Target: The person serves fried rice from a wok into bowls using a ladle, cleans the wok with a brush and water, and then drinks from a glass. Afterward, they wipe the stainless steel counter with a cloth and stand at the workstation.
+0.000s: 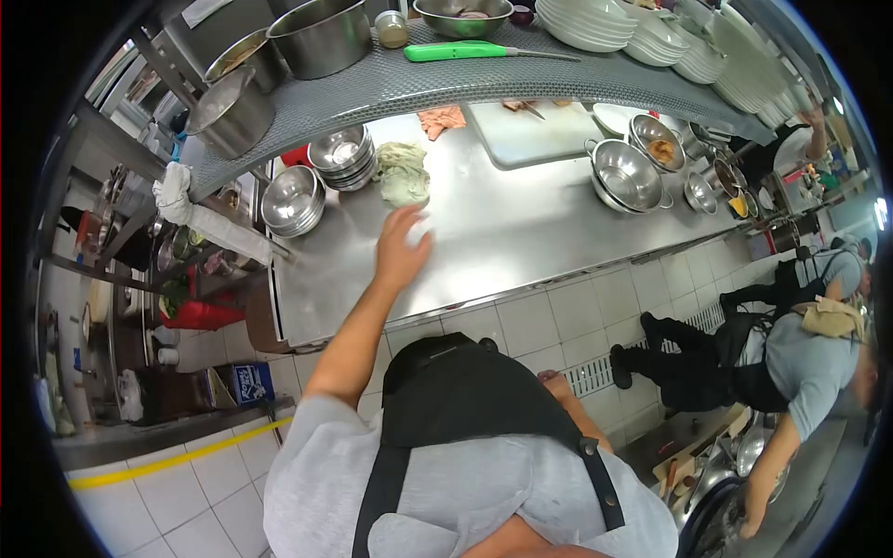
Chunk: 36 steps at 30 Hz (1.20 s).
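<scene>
My left hand (402,249) reaches over the steel worktop (502,223), fingers stretched and thumb apart, holding nothing. Just beyond its fingertips lies a crumpled pale green cloth (403,175); whether they touch it I cannot tell. Stacked steel bowls (294,200) stand left of the cloth, with another bowl stack (340,153) behind them. My right hand (555,381) hangs low beside my black apron, mostly hidden, and its fingers are not clear.
A white cutting board (535,135) with a knife lies at the back. Steel colanders (625,175) stand at right. Overhead, a shelf (465,79) bears pots, plates and a green-handled knife (460,51). Co-workers (800,353) stand at right, one reaching toward pans.
</scene>
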Available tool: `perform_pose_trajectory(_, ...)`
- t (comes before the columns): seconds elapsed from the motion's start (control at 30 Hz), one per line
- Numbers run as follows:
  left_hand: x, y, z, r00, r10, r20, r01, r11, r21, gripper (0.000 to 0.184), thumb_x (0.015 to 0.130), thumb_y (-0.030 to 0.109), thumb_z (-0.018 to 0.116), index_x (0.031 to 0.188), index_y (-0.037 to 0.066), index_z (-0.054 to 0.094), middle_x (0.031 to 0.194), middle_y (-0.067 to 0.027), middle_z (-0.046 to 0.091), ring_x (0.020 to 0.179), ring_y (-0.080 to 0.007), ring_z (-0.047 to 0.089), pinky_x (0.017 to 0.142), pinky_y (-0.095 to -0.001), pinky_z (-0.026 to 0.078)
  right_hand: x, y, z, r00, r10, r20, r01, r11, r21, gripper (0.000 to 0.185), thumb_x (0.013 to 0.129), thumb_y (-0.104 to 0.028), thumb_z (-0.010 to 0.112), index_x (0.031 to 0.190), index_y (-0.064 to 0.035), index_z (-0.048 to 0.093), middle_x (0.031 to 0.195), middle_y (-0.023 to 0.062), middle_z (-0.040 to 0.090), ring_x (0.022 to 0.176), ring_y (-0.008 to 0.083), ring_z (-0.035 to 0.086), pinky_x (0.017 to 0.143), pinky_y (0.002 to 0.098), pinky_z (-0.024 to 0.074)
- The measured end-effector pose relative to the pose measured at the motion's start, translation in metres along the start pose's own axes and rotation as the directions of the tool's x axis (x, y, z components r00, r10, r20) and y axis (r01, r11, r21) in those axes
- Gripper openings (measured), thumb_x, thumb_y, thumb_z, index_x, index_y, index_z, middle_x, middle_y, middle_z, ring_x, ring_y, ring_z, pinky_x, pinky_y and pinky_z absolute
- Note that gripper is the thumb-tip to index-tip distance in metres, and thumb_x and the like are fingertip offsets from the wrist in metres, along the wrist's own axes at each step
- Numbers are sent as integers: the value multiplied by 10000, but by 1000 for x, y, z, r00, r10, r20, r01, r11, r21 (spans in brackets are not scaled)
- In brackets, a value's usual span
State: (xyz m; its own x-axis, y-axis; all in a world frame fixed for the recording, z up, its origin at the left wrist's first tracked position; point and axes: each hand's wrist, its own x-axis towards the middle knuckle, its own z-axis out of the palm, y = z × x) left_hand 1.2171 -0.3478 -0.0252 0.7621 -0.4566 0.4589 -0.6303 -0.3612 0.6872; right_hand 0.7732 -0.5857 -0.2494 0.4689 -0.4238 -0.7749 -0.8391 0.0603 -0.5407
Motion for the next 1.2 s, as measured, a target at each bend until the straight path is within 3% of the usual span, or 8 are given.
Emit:
perform_pose_trajectory(0.1,-118,-90,-23,939,-305,-157,333,921,203,440,852,198,761,1232,-3,670,1454,-242,555,1370,-416,505,1178,-479,385,9,-42,-50,999,-16,47,9,987,159,223,974,-239,714,1061,-34,697,834,30,694,756,130,670,681,284,562)
perform_pose_trajectory(0.3,-185,-121,-95,766,-517,-381,642,594,485,677,872,328,756,1417,-1,527,1584,-246,411,1460,-433,387,1202,-506,331,65,-170,-91,814,-574,-91,550,811,-199,306,914,-237,747,1132,-28,702,881,75,716,762,177,650,738,333,548)
perform_pose_trajectory(0.43,-176,-117,-96,739,-576,-349,658,506,558,682,913,392,699,1420,-25,516,1585,-242,410,1463,-432,379,1214,-520,300,35,-287,-67,777,-627,-61,574,744,-341,285,841,-248,807,1037,-71,699,873,84,695,792,216,647,769,356,538)
perform_pose_trajectory(0.57,-182,-153,-86,887,-382,-259,439,525,729,645,950,360,619,1445,-33,492,1593,-221,411,1486,-400,358,1238,-513,251,47,-313,-46,806,-592,11,493,660,-567,356,770,-276,887,855,-74,607,757,48,629,725,169,603,700,339,507)
perform_pose_trajectory(0.9,-173,-138,-100,912,-354,-207,403,680,612,646,909,270,629,1450,-51,484,1588,-211,424,1492,-387,352,1255,-510,236,48,-316,-42,884,-463,-62,394,810,-434,454,698,-318,946,789,-88,566,727,66,617,688,228,560,680,366,498)
perform_pose_trajectory(1.1,-174,-139,-102,914,-364,-178,390,668,634,679,904,276,622,1456,-83,456,1598,-229,393,1503,-386,324,1259,-512,220,32,-313,-5,823,-499,-270,280,771,-571,476,800,-471,857,957,-83,631,954,132,711,897,351,667,824,455,561)
perform_pose_trajectory(1.17,-170,-138,-101,914,-368,-169,385,662,643,690,908,284,617,1462,-89,444,1602,-234,382,1507,-390,314,1260,-517,214,38,-297,22,513,-735,-444,300,638,-710,433,855,-422,810,1068,-89,635,1062,133,653,1015,343,633,862,469,551)
perform_pose_trajectory(1.2,-169,-138,-100,909,-386,-157,392,661,640,693,910,291,610,1462,-93,438,1604,-238,377,1508,-398,307,1260,-527,207,14,-309,30,626,-664,-408,256,670,-697,436,919,-377,739,1229,-97,613,1200,126,588,1151,344,577,948,484,539)
